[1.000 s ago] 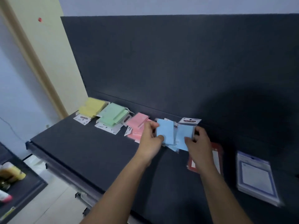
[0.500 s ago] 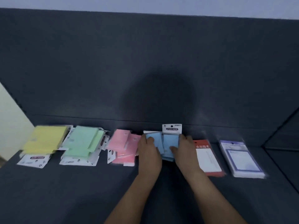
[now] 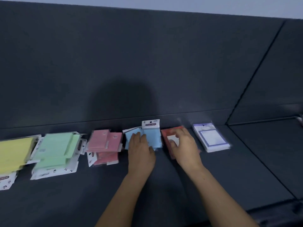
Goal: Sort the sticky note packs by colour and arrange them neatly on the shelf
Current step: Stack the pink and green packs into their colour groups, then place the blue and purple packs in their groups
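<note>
Dark back panel (image 3: pixel 147 51) (a shadow (image 3: pixel 121 99) on it) below pale wall (image 3: pixel 180 3).

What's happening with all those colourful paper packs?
A person is sorting sticky note packs on a shelf. A yellow pile, a green pile and a pink pile lie in a row on the left. The left hand presses on the blue packs; the right hand is on the red pack beside them. A purple-edged pack lies further right.

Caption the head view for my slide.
Left hand rests on blue packs, right hand on red pack, along the colour-sorted shelf row.
</note>
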A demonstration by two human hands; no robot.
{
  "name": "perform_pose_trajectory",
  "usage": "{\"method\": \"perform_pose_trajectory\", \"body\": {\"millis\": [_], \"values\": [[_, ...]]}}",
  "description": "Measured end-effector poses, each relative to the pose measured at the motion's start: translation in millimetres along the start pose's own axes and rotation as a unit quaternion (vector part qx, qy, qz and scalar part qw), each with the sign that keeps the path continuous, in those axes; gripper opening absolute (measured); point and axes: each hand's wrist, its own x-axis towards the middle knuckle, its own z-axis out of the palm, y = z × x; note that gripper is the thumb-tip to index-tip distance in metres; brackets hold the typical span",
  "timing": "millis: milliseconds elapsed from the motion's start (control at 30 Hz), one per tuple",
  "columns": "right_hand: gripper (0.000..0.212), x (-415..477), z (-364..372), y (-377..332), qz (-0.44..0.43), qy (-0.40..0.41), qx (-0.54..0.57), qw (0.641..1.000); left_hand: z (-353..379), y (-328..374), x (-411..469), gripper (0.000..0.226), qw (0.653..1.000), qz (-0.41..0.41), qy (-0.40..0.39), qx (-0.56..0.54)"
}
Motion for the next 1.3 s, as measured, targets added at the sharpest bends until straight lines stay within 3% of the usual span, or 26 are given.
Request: {"method": "perform_pose_trajectory", "body": {"millis": [167,433,667,967,1300], "values": [[0.033,-34,-68,60,0.037,0.028,-0.017,0.999,18,66,-19,0.033,0.995,0.091,0.012,-0.03],[0.031,-129,-211,188,0.141,0.1,-0.072,0.982,102,234,-94,0.062,0.97,0.214,-0.105,-0.056],[0.033,-216,-322,280,0.225,0.194,-0.098,0.95,173,370,-171,0.061,0.94,0.286,-0.168,-0.082],[0.032,-257,-388,358,0.281,0.248,-0.091,0.923,227,465,-190,0.049,0.935,0.299,-0.178,-0.07],[0.031,-194,-429,456,0.276,0.232,-0.102,0.927,310,545,-119,0.048,0.941,0.278,-0.178,-0.074]]}}
